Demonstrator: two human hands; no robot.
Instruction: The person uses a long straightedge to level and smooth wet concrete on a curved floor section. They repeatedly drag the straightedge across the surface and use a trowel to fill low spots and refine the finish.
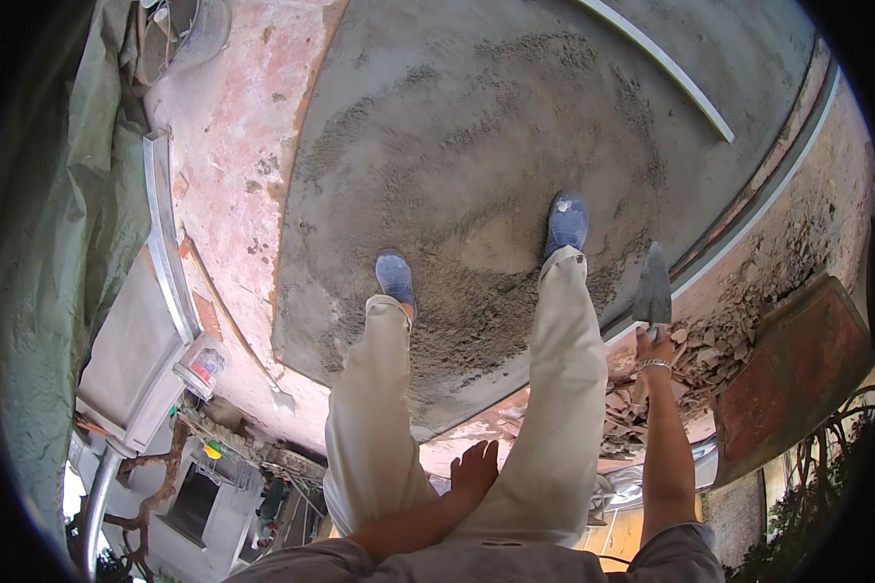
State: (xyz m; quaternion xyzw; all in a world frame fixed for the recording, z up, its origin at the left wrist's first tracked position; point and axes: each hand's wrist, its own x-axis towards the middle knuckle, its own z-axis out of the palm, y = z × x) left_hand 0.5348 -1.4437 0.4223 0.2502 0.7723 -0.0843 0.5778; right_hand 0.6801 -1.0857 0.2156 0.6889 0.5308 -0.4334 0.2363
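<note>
My right hand, with a chain bracelet at the wrist, is closed round the handle of a pointed trowel. The grey blade points away from me, just right of my right leg, beside the edge of the grey mortar bed. My left hand rests against the inner side of my right thigh, fingers stretched and holding nothing. Both my feet, in blue shoes, stand on the mortar. Around them it is rough and crumbly; farther out it looks smoother.
A long pale straightedge lies on the mortar at far right. Broken rubble and a reddish sheet are on the right. Leftward are a long-handled tool, a bucket, a low ledge and a green tarp.
</note>
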